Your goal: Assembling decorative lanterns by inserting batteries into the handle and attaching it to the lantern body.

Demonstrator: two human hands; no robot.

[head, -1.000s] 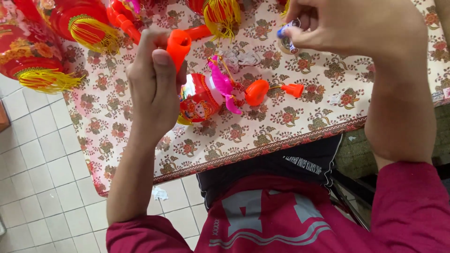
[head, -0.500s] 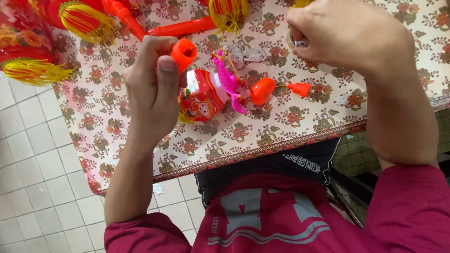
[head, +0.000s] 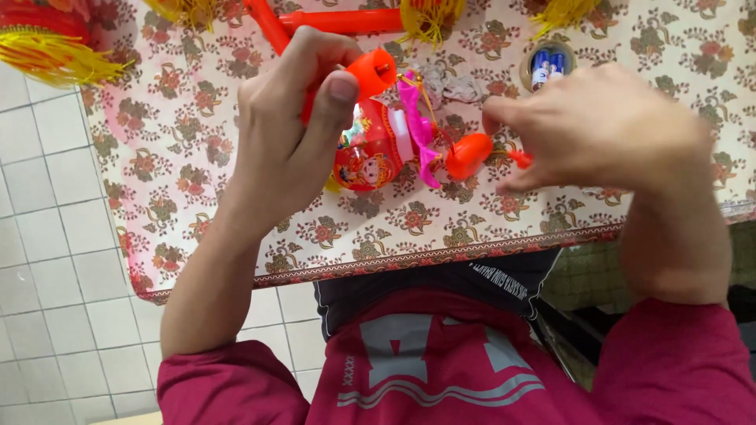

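One round red toy lantern point(head: 368, 153) sits mid-tabletop point(head: 236, 197), glossy plastic with a pink ribbon. The left hand point(head: 287, 134) pinches its orange tube handle point(head: 370, 72); the right hand point(head: 606, 130) pinches near a small orange cone point(head: 520, 159) (fingertips half hidden). Yellow tassels point(head: 59, 59) are cut off at the far edge.

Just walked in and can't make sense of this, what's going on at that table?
A person in a maroon top works over a table covered with a floral cloth. The left hand grips an orange plastic handle above a small red toy lantern with a pink ribbon. The right hand reaches toward small orange plastic pieces beside the lantern. More red lanterns with yellow tassels lie along the far edge, near a small round dish of batteries.
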